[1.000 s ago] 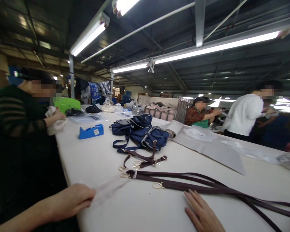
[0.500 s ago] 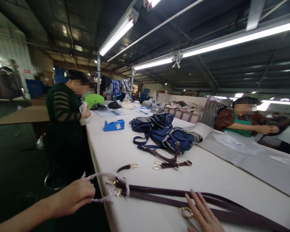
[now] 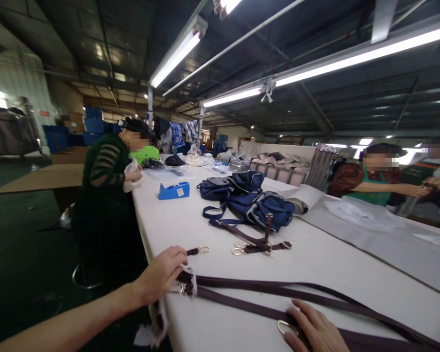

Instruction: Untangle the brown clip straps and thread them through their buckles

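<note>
Several long dark brown straps (image 3: 242,282) run along the white table (image 3: 220,327), bunched at their left ends by a whitish fabric strip (image 3: 194,282). My left hand (image 3: 160,275) closes over that bunched end, with its fingers bent and metal clasps (image 3: 184,288) partly hidden under it. A length of whitish strip (image 3: 160,322) hangs down past the table edge below it. My right hand (image 3: 317,326) has thumb and fingers around the nearest strap, beside a gold-coloured ring (image 3: 284,326). A short brown strap with a clasp (image 3: 203,249) lies just beyond my left hand.
Buckled brown straps (image 3: 258,242) and navy blue bags (image 3: 260,208) lie farther back. A blue tape dispenser (image 3: 174,190) stands near the left edge. A grey roll (image 3: 306,198) lies to the right. One person (image 3: 110,166) stands at left; co-workers (image 3: 374,181) stand across the table.
My left hand has moved right, from the strip's loose end onto the bunched straps; the strip now hangs down. My right hand's flat, spread fingers have bent around the strap.
</note>
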`<state>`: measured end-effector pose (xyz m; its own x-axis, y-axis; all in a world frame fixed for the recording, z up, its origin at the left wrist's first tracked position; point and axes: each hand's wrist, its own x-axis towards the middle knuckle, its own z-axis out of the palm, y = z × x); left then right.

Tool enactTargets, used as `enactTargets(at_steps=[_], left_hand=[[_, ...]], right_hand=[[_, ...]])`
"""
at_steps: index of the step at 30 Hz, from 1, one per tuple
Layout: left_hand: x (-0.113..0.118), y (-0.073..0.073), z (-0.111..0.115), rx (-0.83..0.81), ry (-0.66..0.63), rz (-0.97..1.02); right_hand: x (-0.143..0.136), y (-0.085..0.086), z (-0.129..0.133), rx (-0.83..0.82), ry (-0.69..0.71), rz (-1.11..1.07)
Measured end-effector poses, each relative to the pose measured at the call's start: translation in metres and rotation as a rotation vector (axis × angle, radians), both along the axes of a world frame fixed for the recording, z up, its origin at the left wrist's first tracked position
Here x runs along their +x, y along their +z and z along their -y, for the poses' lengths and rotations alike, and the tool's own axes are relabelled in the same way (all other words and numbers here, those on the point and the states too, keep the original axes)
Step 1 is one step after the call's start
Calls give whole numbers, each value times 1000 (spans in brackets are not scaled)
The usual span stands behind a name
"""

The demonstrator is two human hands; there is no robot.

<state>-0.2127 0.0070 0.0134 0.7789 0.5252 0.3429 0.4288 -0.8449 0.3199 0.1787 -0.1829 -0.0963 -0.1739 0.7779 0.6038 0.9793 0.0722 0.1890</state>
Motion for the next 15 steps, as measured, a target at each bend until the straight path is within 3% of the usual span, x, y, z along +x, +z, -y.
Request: enactTargets(at_steps=[4, 7, 15], left_hand=[[22, -12, -20, 49, -182, -215], [28, -22, -26, 20, -221, -231], [28, -28, 13, -249, -444, -80]], right_hand=[[-9, 5, 0, 103, 12, 136], [-14, 5, -1, 53, -38, 92], [-12, 6, -2, -267, -120, -207]])
